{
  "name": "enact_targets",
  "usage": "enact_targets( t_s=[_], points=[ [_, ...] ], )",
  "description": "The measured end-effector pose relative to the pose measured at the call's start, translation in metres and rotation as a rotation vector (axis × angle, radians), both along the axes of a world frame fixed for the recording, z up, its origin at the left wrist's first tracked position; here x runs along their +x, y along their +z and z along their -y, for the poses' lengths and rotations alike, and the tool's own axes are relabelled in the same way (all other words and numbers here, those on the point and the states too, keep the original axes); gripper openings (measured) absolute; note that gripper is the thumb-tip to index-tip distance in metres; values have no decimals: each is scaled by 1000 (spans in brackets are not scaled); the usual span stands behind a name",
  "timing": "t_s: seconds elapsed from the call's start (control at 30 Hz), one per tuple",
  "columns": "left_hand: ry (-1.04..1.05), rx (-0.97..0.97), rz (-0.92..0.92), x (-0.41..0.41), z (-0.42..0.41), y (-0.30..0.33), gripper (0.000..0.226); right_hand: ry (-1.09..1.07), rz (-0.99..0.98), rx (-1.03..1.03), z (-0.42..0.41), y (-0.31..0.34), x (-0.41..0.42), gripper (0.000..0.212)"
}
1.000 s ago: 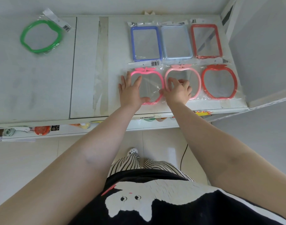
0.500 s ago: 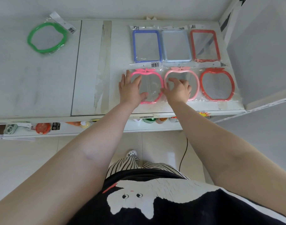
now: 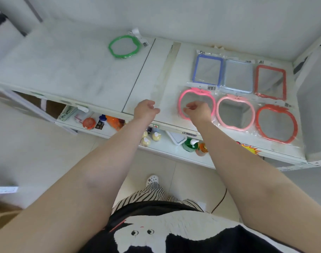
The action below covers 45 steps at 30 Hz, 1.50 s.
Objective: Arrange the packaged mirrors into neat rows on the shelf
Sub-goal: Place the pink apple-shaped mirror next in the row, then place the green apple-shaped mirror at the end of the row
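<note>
Head view, looking down at a white shelf top [image 3: 83, 73] with a taped seam down its middle. Six packaged mirrors lie in two rows at the shelf's right end. Back row, left to right: blue rectangular framed mirror in clear plastic [image 3: 207, 71], pale blue rectangular mirror [image 3: 238, 76], red rectangular mirror [image 3: 270, 82]. Front row, left to right: bright pink apple-shaped mirror [image 3: 196, 102], pale pink apple-shaped mirror [image 3: 235, 112], red apple-shaped mirror [image 3: 276, 123]. Packages in each row sit just beside one another, edges touching or overlapping slightly. A seventh item, the green apple-shaped mirror in its clear bag [image 3: 124, 46], lies alone at the back of the shelf, well apart from the rows and to their left. Left hand [image 3: 146, 109] is over bare shelf near the front edge, left of the bright pink mirror; fingers loosely curled, holding nothing, not on any package. Right hand [image 3: 198, 111] is over the front-left part of the bright pink mirror, hiding part of its frame; fingers loosely curled with nothing between them; cannot tell whether the hand touches the package or is just above it. Neither hand is near the green mirror. On the lower shelf [image 3: 167, 143], small bottles and a green pump bottle [image 3: 190, 144] are visible.
</note>
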<state>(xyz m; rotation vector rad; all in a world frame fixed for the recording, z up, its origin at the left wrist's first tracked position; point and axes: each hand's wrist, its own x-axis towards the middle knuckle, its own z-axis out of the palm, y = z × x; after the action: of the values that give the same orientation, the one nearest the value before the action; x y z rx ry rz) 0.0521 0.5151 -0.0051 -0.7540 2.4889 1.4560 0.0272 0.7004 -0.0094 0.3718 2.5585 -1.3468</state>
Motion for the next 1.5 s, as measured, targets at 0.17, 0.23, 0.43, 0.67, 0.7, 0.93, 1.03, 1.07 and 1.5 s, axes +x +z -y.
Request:
enact_targets(
  t_s=[0.17,0.23,0.43,0.67,0.7,0.93,1.03,1.07,1.5],
  points=[
    [171,63,-30,31,60,5,41,96,8,-65,57,2,14,25],
    [225,97,-63,35,83,6,40,128,5,-80,81,6,17,24],
    [291,225,-115,39,157,8,40,148,21,-104,160,12,17,23],
    [295,230,-99,47,310,3,39,93,46,-127,311,2,28,24],
    [299,217,-91,49,334,2,39,92,53,-135,333,0,32,25],
    [266,217,-27,47,428,-1,39,35,107,-137,416,-5,38,25],
    [262,262,-52,35,437,-4,38,17,108,-86,425,-7,25,27],
    [255,276,-54,31,440,-5,38,9,105,-72,427,-8,18,27],
    [165,270,-86,-107,474,9,39,-113,93,-139,462,-11,-105,20]
  ],
)
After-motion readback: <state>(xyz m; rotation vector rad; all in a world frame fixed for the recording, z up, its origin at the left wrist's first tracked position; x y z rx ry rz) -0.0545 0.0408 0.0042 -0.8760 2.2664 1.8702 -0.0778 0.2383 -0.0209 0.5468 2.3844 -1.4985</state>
